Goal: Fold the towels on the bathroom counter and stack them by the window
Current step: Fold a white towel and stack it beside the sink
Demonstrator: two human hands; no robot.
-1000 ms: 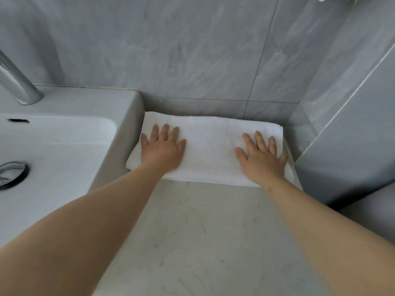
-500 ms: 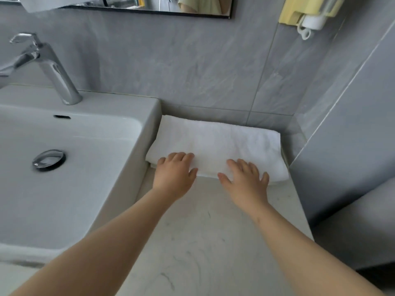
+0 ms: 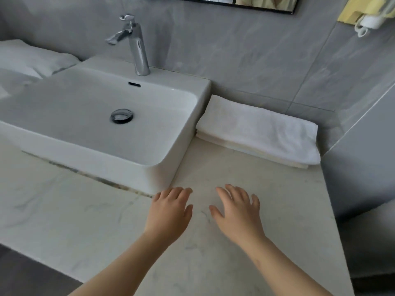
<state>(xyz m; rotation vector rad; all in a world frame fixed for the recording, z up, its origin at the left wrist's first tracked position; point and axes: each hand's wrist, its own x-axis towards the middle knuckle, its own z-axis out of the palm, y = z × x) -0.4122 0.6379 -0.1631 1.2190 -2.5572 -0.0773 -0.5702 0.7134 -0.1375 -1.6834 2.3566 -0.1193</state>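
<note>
Marble counter (image 3: 85, 221) lies under both hands: left hand (image 3: 168, 212) and right hand (image 3: 237, 212) are palm-down, fingers (image 3: 232, 192) loosely spread, holding nothing. The folded towels (image 3: 256, 129) lie well beyond the fingers, just beside the sink (image 3: 166, 171).

I am facing stacked towels (image 3: 256, 127) that are showing plain white, the lowest layer leaning toward cream. The desk (image 3: 64, 214) under my arms is showing off-white stone with faint grey veining. The sink (image 3: 132, 169) is gleaming plain white, its drain (image 3: 121, 116) and faucet (image 3: 139, 52) are shining chrome, and a dark, blotchy line (image 3: 102, 179) is running along its base. The wall tiles (image 3: 235, 56) are showing mottled grey with paler streaks. A yellow holder (image 3: 354, 11) is carrying a white device (image 3: 370, 21).
</note>
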